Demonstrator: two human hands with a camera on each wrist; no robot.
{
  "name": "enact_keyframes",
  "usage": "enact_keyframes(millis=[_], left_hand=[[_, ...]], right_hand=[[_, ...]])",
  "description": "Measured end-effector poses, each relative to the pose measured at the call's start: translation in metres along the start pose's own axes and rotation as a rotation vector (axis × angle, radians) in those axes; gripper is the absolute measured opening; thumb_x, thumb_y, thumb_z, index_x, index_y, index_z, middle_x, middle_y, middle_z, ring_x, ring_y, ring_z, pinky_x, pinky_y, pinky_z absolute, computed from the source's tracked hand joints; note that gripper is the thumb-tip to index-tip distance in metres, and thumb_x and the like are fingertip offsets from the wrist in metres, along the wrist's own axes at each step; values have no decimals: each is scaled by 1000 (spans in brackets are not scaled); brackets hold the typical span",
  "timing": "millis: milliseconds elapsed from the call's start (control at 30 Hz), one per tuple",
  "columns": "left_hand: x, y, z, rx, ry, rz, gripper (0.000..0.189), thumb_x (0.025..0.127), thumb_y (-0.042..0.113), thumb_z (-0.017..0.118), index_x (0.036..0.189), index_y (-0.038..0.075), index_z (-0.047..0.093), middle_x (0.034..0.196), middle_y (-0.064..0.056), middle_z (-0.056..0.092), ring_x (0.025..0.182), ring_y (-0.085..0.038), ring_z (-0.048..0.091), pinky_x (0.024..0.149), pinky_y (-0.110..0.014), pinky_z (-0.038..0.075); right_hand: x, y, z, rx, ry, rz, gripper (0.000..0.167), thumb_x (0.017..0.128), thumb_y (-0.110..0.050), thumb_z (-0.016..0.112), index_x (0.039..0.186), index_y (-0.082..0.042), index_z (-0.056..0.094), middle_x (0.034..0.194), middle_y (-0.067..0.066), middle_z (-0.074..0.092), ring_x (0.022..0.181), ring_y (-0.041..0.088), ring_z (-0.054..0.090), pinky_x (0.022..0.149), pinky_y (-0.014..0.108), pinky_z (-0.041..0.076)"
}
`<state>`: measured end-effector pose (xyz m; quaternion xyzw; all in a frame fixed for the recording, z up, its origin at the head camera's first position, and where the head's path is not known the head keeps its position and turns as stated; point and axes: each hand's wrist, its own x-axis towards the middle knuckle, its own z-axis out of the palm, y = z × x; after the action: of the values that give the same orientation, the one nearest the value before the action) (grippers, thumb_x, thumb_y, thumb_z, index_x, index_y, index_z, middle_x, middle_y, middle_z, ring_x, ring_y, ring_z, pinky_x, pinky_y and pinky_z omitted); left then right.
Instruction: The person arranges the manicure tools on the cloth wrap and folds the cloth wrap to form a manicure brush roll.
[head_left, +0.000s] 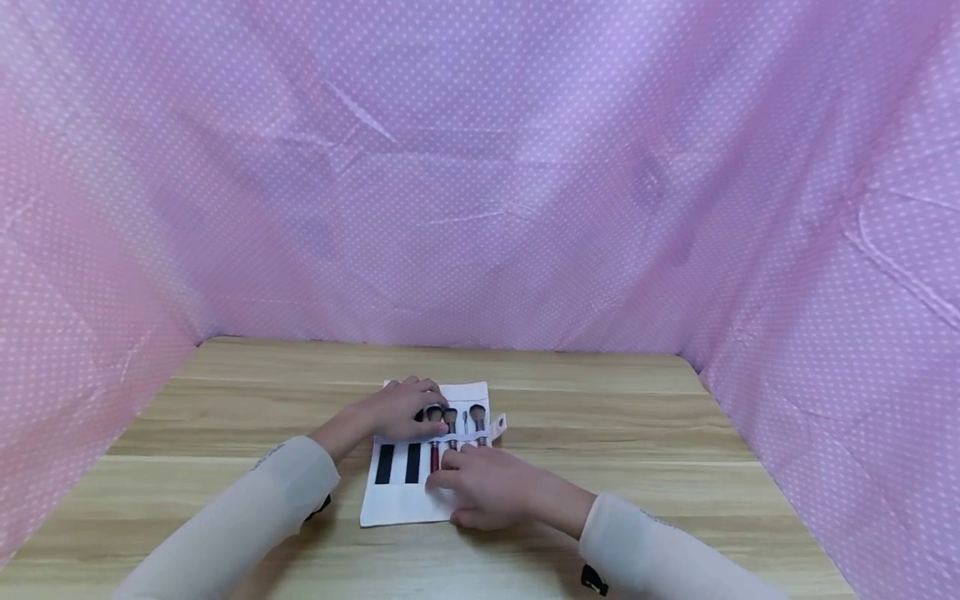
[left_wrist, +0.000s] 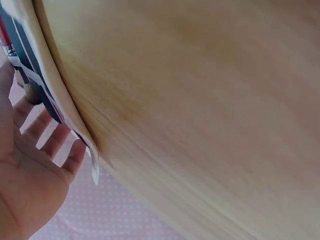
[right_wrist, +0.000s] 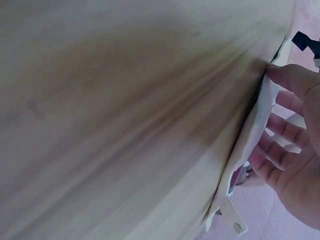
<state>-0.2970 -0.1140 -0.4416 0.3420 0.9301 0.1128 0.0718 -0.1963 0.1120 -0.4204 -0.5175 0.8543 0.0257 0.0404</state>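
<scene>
A white brush roll (head_left: 405,504) lies unfolded on the table, its black strips showing at the left. Several makeup brushes (head_left: 477,414) are tucked under its white band, one with a red handle (head_left: 434,457). My left hand (head_left: 401,412) lies over the roll's upper left part, its fingers and thumb around the brush heads; in the left wrist view its fingers are spread along the roll's edge, beside a brush head (left_wrist: 31,93). My right hand (head_left: 491,487) rests over the roll's lower right part, covering the lower handles. In the right wrist view its thumb touches the roll's edge (right_wrist: 252,120).
A snap tab (head_left: 498,427) sticks out from the roll's right side. The wood-grain table (head_left: 600,417) extends around the roll. Pink dotted cloth (head_left: 480,208) hangs behind the table and along both sides.
</scene>
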Motion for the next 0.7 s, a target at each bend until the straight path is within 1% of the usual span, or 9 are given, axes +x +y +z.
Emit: enact_keyframes(millis=[100, 233, 300, 433, 567, 633, 700], left_hand=[[-3, 1, 0, 11, 4, -14, 58, 97, 61, 58, 139, 22, 62, 141, -1, 56, 130, -26, 47, 105, -60, 38], [-8, 1, 1, 22, 29, 1, 54, 98, 57, 60, 137, 18, 64, 133, -2, 58, 121, -26, 51, 99, -56, 43], [-12, 2, 1, 26, 48, 17, 52, 98, 53, 62, 133, 16, 66, 127, -3, 60, 114, -25, 53, 95, -51, 45], [-21, 5, 1, 24, 76, 51, 45, 97, 48, 66, 123, 12, 69, 107, -2, 59, 96, -20, 54, 85, -43, 48], [-30, 12, 0, 12, 61, 59, 41, 95, 46, 68, 116, 11, 70, 93, 1, 54, 80, -13, 51, 74, -36, 47], [-33, 15, 0, 5, 48, 56, 41, 95, 45, 69, 117, 10, 70, 92, 1, 54, 78, -12, 51, 73, -35, 47], [-35, 17, 0, 3, 49, 71, 40, 95, 43, 70, 117, 9, 70, 93, 0, 55, 78, -12, 51, 72, -35, 47]], right_hand=[[-6, 6, 1, 5, -9, 1, 50, 91, -37, 74, 138, -29, 58, 124, -6, 58, 103, 10, 55, 92, 29, 49], [-20, 17, 3, 11, -9, -1, 54, 88, -31, 75, 139, -30, 58, 127, -5, 59, 108, 12, 55, 95, 30, 48], [-28, 24, 3, 14, -3, -12, 55, 87, -27, 76, 139, -28, 59, 129, -5, 60, 114, 14, 55, 99, 32, 47], [-44, 38, 1, 19, -1, -5, 57, 85, -17, 76, 139, -28, 60, 135, -3, 61, 125, 20, 53, 106, 36, 44], [-57, 54, 3, 18, 4, 35, 57, 85, -6, 77, 136, -29, 63, 137, -6, 62, 128, 21, 53, 108, 39, 43], [-61, 60, 4, 8, 20, 47, 57, 84, -3, 76, 134, -29, 65, 134, -7, 64, 124, 21, 55, 106, 39, 44], [-65, 64, 6, 6, 37, 53, 57, 83, -1, 76, 132, -28, 67, 133, -7, 65, 122, 20, 56, 105, 39, 45]])
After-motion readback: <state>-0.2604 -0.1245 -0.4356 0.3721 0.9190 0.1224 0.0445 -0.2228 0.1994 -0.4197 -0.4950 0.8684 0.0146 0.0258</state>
